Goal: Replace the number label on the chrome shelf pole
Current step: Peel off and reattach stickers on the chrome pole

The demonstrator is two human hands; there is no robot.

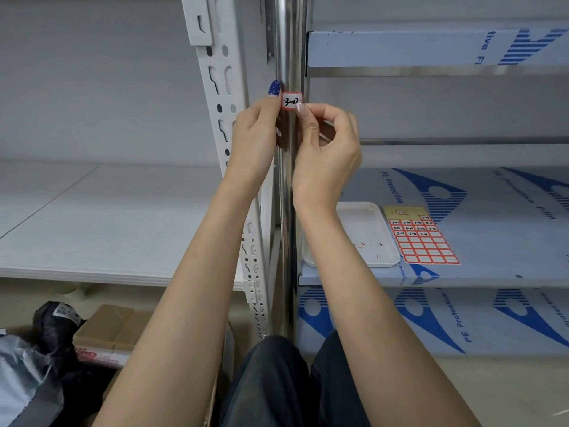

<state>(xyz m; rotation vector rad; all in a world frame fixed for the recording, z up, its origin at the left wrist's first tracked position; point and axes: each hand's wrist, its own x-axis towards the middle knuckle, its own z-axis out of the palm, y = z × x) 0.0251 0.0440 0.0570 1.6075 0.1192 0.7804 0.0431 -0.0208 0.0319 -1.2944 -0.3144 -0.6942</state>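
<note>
A small white label with a red border and handwritten number (pixel 292 101) sits on the vertical chrome shelf pole (pixel 288 44). My left hand (pixel 255 140) is on the pole's left side, its thumb with a blue nail touching the label's left edge. My right hand (pixel 328 149) has curled fingers; its thumb tip presses the label's lower right corner. A yellow sheet of red-bordered labels (pixel 421 238), some with written numbers, lies on the shelf at the right.
A white tray (pixel 357 217) with bits of peeled label sits beside the sheet on the film-covered steel shelf (pixel 492 211). A white slotted upright (pixel 221 87) stands left of the pole. Cardboard boxes (pixel 114 331) and dark bags (pixel 46 328) lie on the floor at lower left.
</note>
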